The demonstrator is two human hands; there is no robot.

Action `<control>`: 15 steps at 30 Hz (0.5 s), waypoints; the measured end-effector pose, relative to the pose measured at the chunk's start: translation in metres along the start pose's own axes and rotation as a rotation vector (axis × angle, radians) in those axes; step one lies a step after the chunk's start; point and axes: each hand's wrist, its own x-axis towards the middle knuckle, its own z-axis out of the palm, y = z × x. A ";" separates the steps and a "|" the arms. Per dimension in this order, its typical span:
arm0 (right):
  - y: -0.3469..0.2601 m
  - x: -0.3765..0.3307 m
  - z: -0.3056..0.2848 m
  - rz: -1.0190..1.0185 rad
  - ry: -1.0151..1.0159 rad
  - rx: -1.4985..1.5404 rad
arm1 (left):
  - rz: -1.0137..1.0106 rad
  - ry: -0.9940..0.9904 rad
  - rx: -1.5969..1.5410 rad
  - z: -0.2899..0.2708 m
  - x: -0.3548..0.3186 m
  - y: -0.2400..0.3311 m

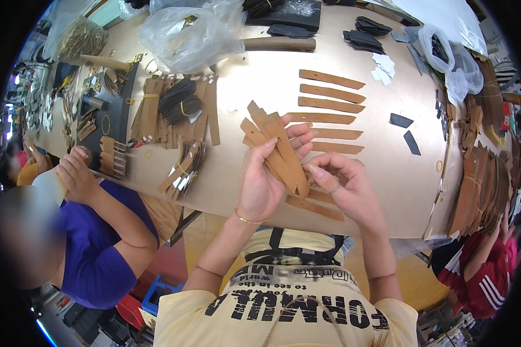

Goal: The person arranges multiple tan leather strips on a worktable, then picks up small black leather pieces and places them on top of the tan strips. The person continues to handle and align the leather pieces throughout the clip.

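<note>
The left hand [263,185] clenches a fanned bunch of tan leather strips [275,147], whose lower tips the right hand [341,185] pinches.

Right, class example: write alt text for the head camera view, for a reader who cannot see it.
A person's left hand grips a fanned bunch of tan leather strips while the right hand pinches its lower end, above a pale worktable. More tan strips lie in a neat row beyond the hands, with bundled strips and plastic bags further back.
</note>
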 end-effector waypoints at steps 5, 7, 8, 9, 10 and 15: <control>0.001 0.001 0.000 -0.037 -0.057 -0.072 | 0.077 0.039 0.055 0.004 -0.005 -0.002; 0.004 0.002 0.000 -0.091 -0.069 -0.114 | 0.108 0.043 0.188 0.007 -0.009 -0.003; 0.005 0.002 0.001 -0.121 -0.064 -0.151 | 0.134 0.037 0.239 0.008 -0.011 -0.003; 0.006 0.002 0.002 -0.135 -0.055 -0.188 | 0.131 0.034 0.252 0.009 -0.012 -0.004; 0.007 0.001 0.003 -0.159 -0.067 -0.167 | 0.138 0.021 0.255 0.010 -0.013 -0.004; 0.003 -0.008 0.002 -0.134 -0.062 -0.075 | 0.113 0.000 0.201 0.001 -0.021 -0.003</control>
